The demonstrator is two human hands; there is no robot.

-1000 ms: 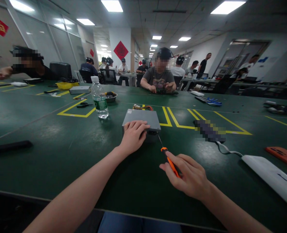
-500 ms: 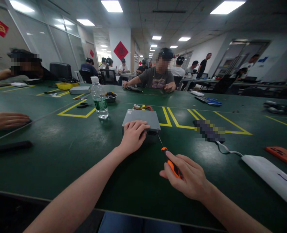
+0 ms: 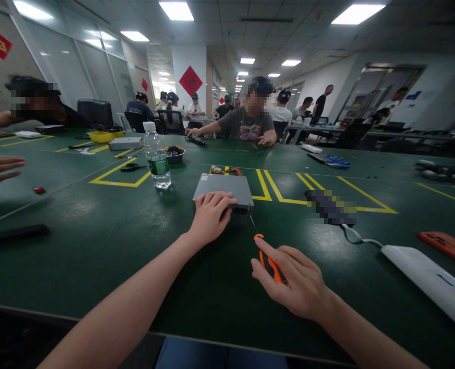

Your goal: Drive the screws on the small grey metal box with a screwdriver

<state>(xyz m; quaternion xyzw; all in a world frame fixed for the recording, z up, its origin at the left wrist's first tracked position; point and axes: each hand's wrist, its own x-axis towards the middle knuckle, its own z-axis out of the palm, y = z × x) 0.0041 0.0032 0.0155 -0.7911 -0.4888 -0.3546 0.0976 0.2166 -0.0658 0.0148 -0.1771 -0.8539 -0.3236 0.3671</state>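
A grey metal computer power supply unit point(image 3: 227, 185) lies on the green table in front of me, its coloured cables coming out at the back. My left hand point(image 3: 210, 218) holds it, fingers laid over the top near the front edge and thumb down against the front face. In my right hand point(image 3: 294, 274) is a screwdriver point(image 3: 269, 264) with an orange and black handle, held between thumb and fingers. Its thin shaft slants up to the front right corner of the unit, below the black power socket. The exact contact of the tip is too small to make out.
A water bottle point(image 3: 158, 159) stands left of the unit, near a metal bowl point(image 3: 175, 155). To the right lie a white power strip point(image 3: 423, 277) with a cable and an orange phone point(image 3: 446, 246). Another person's hand point(image 3: 0, 171) is at the left; people sit opposite.
The screwdriver handle has turned within my right hand, and those fingers have shifted on it. My left hand and the unit stay put. The other person's hand at left lifted off a small red-and-black object.
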